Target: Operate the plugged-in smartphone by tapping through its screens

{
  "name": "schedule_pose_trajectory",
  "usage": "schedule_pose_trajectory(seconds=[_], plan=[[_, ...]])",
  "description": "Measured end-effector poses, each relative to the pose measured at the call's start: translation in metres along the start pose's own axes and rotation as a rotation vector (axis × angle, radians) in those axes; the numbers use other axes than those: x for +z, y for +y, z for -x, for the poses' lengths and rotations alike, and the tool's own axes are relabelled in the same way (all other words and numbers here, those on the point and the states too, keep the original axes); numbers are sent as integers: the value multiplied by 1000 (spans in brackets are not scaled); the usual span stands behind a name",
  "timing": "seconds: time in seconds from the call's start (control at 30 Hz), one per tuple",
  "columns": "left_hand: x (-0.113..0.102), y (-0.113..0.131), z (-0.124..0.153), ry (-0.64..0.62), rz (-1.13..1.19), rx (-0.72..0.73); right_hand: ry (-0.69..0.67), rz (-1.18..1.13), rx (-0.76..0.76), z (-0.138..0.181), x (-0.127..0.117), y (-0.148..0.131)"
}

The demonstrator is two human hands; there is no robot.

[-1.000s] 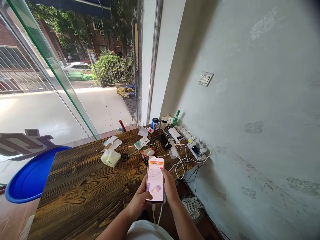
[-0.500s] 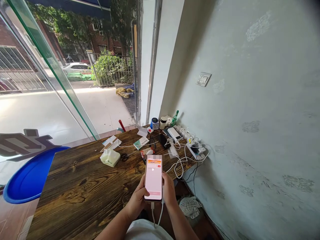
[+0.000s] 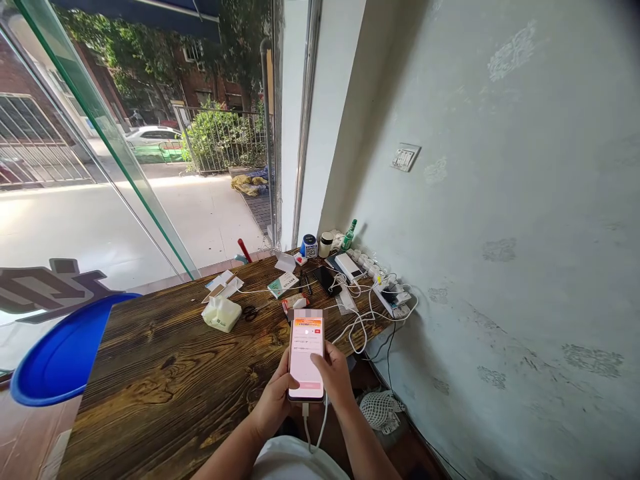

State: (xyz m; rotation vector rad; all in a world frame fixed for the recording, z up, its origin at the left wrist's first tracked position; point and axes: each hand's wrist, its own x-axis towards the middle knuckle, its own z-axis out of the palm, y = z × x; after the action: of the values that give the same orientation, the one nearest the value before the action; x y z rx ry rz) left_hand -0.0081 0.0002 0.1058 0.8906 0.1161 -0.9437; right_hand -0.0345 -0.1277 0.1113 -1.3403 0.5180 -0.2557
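At the bottom centre of the frame, both hands hold one slim smartphone with a lit pink and white screen [image 3: 307, 353] above the near edge of the table. The left hand [image 3: 274, 399] grasps the phone's left side, fingers curled behind it and the thumb on the edge. The right hand [image 3: 336, 379] wraps the right side, and its thumb lies across the lower part of the screen. A white charging cable [image 3: 315, 430] hangs from the bottom of the phone, toward the lower edge of the frame.

The dark brown wooden table with strong grain [image 3: 165, 380] fills the lower left and centre. A little above centre lie a pale cream tissue pack [image 3: 221, 314] and, just beside it, black-handled scissors [image 3: 251, 311]. Further up, a black phone lying flat [image 3: 327, 279] rests near a white power strip with many plugs and tangled white cords [image 3: 393, 300], close to the pale green wall. A blue plastic basin [image 3: 60, 353] shows at the lower left edge. Behind the table, in the upper left, is the glass door.
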Motion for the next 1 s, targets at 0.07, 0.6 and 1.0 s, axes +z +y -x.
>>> schedule_pose_trajectory(seconds=[0.07, 0.6, 1.0], plan=[[0, 0, 1, 4, 10, -2, -9, 10, -1, 0, 0, 1], [-6, -11, 2, -39, -9, 23, 57, -156, 133, -12, 5, 0], [-8, -13, 2, -38, -5, 20, 80, -125, 117, -13, 5, 9]])
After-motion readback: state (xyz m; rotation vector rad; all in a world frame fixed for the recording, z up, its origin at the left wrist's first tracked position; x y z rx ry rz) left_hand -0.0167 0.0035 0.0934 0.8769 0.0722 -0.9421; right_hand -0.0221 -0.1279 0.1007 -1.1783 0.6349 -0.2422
